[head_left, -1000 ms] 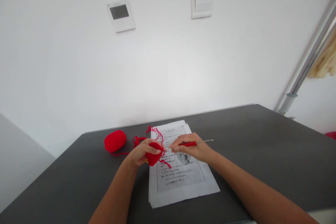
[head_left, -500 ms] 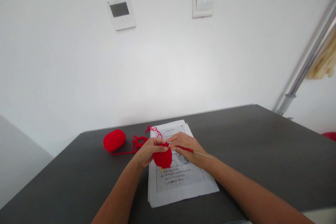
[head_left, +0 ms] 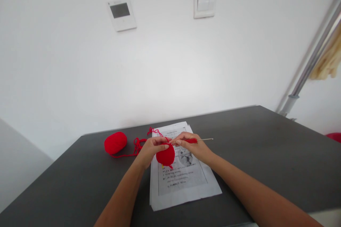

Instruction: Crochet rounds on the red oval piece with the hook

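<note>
Between the thumb and fingers of my left hand (head_left: 150,151) is the top edge of a round red crocheted piece (head_left: 165,155), with a small yellow bit at its lower edge. My right hand (head_left: 194,146) grips a crochet hook (head_left: 192,140) by its red handle. The hook's tip meets the top of the piece, and its thin metal end points right. Loose red yarn (head_left: 137,144) runs from beside my left hand to a red yarn ball (head_left: 115,143) at the left. Printed sheets (head_left: 186,188) lie beneath both hands.
The dark grey table (head_left: 253,149) meets a white wall. A panel with a dark screen (head_left: 122,14) and a light switch (head_left: 204,3) are on the wall. A metal pole (head_left: 306,67) and beige cloth (head_left: 326,62) are at the right.
The hook has turned from sloping down to the right to nearly level, its free end higher. My right hand has shifted its hold, and the red piece has moved slightly up and tilted.
</note>
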The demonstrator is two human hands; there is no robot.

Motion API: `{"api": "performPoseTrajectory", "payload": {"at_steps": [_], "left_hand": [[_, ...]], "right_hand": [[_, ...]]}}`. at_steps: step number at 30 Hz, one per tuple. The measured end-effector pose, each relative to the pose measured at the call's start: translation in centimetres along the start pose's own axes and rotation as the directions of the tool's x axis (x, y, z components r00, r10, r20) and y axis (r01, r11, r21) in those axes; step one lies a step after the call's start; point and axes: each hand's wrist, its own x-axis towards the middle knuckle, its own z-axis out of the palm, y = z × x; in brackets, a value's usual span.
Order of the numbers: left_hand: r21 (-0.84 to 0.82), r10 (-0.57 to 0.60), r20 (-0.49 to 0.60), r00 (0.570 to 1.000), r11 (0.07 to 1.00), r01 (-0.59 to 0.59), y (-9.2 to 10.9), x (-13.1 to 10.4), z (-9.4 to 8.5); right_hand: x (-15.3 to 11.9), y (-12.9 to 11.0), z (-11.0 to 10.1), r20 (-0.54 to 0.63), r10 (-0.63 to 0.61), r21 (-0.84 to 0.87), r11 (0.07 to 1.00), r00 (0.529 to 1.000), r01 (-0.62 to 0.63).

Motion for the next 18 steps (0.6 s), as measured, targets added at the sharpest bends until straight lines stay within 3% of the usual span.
{"api": "performPoseTrajectory", "payload": {"at_steps": [8, 18], "left_hand": [[-0.120, -0.034, -0.067, 0.997, 0.992, 0.026, 0.31, -0.38, 0.92], [-0.129, -0.044, -0.050, 0.998, 0.991, 0.037, 0.97, -0.54, 1.05]], "right_hand": [[0.08, 0.31, -0.05, -0.049, 0.009, 0.112, 0.994, 0.999, -0.003], [0.16, 0.64, -0.35, 0.036, 0.049, 0.357, 0.932, 0.998, -0.058]]}}
